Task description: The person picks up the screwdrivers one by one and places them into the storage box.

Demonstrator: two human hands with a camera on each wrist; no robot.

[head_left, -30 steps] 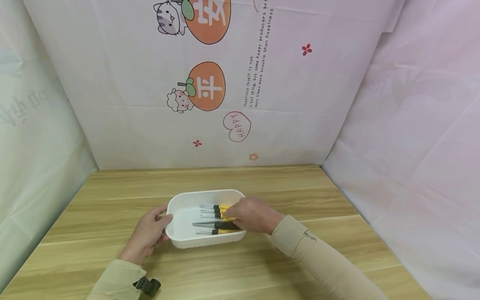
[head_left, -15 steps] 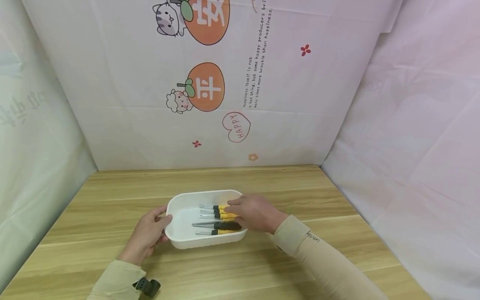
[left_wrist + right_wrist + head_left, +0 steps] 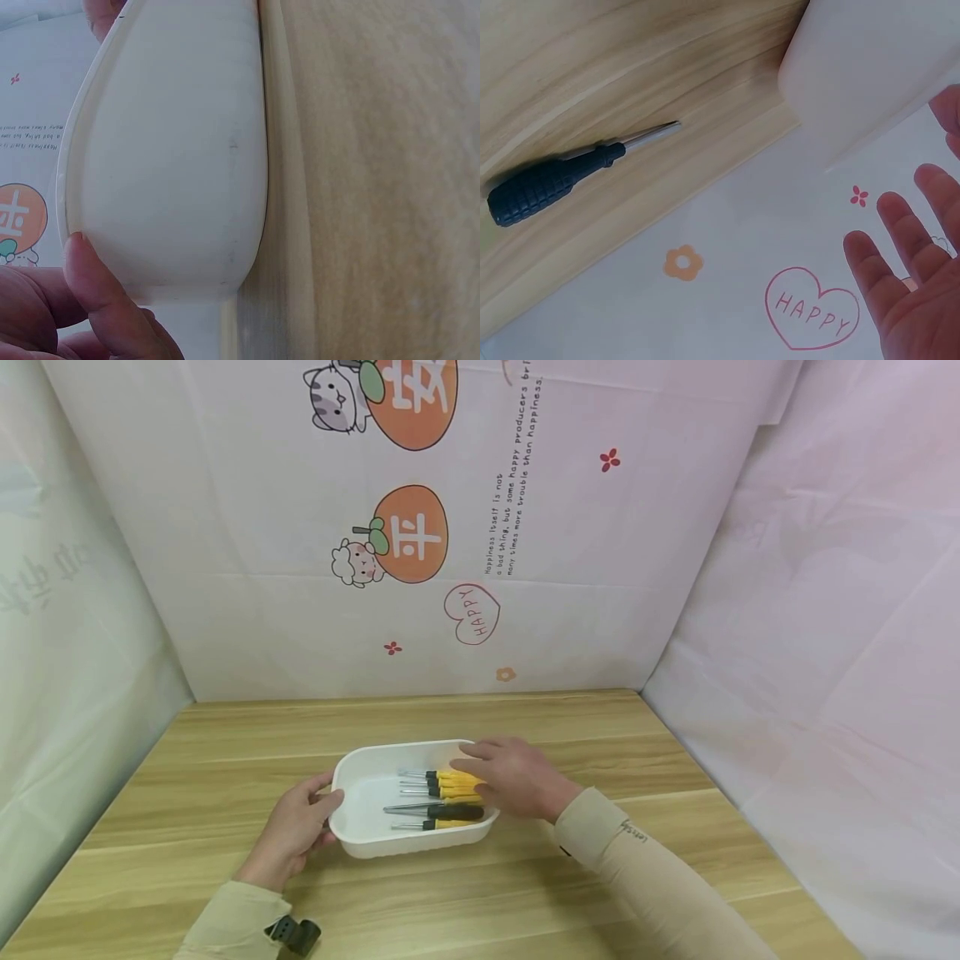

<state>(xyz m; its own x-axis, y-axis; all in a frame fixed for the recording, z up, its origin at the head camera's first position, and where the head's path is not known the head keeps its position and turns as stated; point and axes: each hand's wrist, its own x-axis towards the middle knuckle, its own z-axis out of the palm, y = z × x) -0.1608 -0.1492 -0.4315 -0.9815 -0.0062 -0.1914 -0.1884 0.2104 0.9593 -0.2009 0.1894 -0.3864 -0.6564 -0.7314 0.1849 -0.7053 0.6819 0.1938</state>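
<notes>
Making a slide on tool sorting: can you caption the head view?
Left hand grips white tray of screwdrivers; open right hand hovers above it.

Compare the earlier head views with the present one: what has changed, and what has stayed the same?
The right hand has lifted off the screwdrivers and drawn back toward the tray's right rim, fingers spread, holding nothing. The left hand still grips the white tray at its left edge; tray and screwdrivers have barely shifted.

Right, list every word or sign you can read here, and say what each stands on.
"HAPPY": in a red heart on the backdrop.
"Happiness itself is not a bad thing, but some happy producers bring many times more trouble than happiness": tilted on the backdrop, partly cut off.
"平": on the orange fruit.
Sleeve print: too small.
</notes>
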